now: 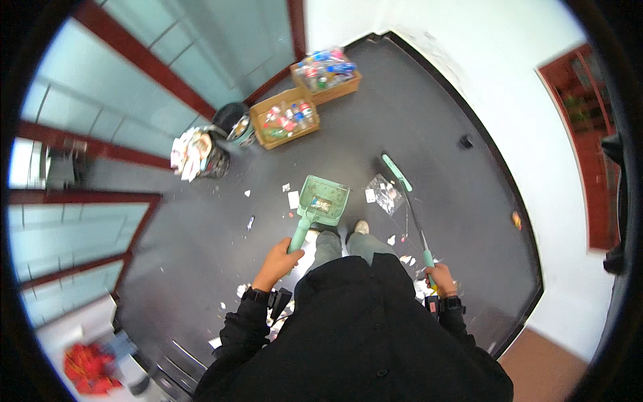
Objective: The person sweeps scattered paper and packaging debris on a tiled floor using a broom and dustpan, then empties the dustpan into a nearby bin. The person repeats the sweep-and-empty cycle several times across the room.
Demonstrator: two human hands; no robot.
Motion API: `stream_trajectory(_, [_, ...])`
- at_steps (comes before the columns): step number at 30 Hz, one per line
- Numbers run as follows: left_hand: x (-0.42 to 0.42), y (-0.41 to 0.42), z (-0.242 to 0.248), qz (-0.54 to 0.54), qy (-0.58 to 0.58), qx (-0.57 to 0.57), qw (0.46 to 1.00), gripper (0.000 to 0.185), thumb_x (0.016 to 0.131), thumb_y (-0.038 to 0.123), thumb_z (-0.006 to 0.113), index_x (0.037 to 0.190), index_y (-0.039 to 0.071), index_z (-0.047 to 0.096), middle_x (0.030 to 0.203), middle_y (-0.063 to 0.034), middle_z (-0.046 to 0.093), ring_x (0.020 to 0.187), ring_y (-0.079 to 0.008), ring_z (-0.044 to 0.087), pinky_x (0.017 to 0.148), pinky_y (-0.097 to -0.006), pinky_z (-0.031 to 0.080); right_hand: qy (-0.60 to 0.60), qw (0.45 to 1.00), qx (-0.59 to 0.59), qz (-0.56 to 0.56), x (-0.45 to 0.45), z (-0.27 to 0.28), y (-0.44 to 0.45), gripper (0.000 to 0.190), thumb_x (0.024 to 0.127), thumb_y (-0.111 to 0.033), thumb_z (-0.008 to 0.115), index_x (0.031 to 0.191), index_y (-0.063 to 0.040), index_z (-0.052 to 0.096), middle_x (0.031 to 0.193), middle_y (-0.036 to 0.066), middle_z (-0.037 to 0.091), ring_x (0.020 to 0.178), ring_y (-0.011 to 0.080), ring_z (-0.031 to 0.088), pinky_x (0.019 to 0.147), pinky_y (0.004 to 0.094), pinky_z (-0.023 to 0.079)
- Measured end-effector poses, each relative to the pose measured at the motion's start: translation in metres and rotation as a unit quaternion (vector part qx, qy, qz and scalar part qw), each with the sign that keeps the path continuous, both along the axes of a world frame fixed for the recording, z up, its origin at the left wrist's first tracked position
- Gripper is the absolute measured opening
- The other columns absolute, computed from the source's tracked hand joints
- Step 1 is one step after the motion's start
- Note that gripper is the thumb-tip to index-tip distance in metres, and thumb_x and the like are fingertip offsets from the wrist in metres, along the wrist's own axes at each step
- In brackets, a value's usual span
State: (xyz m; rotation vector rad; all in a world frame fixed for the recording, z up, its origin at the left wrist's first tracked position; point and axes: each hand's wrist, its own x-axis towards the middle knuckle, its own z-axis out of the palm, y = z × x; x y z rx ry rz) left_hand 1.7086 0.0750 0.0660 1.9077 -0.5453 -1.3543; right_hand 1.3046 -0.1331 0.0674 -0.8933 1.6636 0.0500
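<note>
My left hand (pixel 279 262) is closed round the handle of a green plastic dustpan (pixel 335 203), whose pan lies in front of my feet with a small printed wrapper (pixel 320 204) in it. On the right, my right hand (pixel 440 279) grips the green end of a broom's handle (pixel 416 218). The broom's green head (pixel 397 172) points away from me, just beyond a clear plastic bag (pixel 386 195) with paper bits about it. A white card (pixel 293 200) is on the floor left of the dustpan.
Two cardboard boxes of plastic bottles (pixel 260 126) (pixel 337 92) stand ahead, beside an empty-looking black bin (pixel 231 116) and an overfull bin (pixel 217 163). Paper scraps (pixel 241 290) litter the dark floor around my feet. A white wall (pixel 477 75) runs along the right.
</note>
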Motion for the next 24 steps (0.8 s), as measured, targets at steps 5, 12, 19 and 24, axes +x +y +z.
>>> stream_trajectory(5, [0.002, -0.043, 0.005, -0.033, -0.036, 0.071, 0.996, 0.025, 0.072, 0.02, 0.058, 0.081, -0.003, 0.054, 0.062, -0.011, 0.055, 0.054, -0.0181, 0.056, 0.05, -0.0338, 0.043, 0.04, 0.989, -0.033, -0.141, -0.049, -0.011, 0.058, 0.01, 0.075, -0.007, 0.057, 0.075, 0.002, 0.053, 0.06, 0.007, 0.053, 0.046, 0.0163, 0.052, 0.04, 0.0317, 0.041])
stream_trajectory(12, [-0.023, -0.103, 0.01, -0.185, -0.191, 0.006, 0.964, 0.026, 0.072, 0.02, 0.063, 0.075, -0.005, 0.055, 0.057, -0.0115, 0.055, 0.053, -0.0217, 0.056, 0.053, -0.0372, 0.043, -0.001, 0.932, -0.044, -0.359, -0.1, -0.025, 0.14, 0.011, 0.076, -0.008, 0.057, 0.075, 0.001, 0.053, 0.06, 0.007, 0.052, 0.045, 0.0165, 0.051, 0.04, 0.0309, 0.042])
stream_trajectory(19, [-0.08, -0.179, 0.036, -0.288, -0.152, -0.005, 0.946, 0.022, 0.075, 0.016, 0.065, 0.074, -0.003, 0.054, 0.055, -0.0078, 0.053, 0.047, -0.0148, 0.051, 0.045, -0.0324, 0.039, -0.009, 0.861, -0.046, -0.506, -0.115, -0.025, 0.197, 0.013, 0.075, -0.009, 0.058, 0.078, 0.002, 0.053, 0.062, 0.007, 0.052, 0.048, 0.0165, 0.051, 0.04, 0.0297, 0.041])
stream_trajectory(24, [-0.144, -0.267, 0.05, -0.398, -0.088, -0.002, 0.913, 0.023, 0.076, 0.017, 0.065, 0.072, 0.0, 0.051, 0.053, -0.0033, 0.049, 0.042, -0.011, 0.048, 0.04, -0.0282, 0.036, 0.008, 0.797, -0.068, -0.601, -0.104, 0.005, 0.215, 0.011, 0.077, -0.01, 0.058, 0.077, 0.001, 0.053, 0.062, 0.006, 0.052, 0.048, 0.0155, 0.051, 0.04, 0.0297, 0.04])
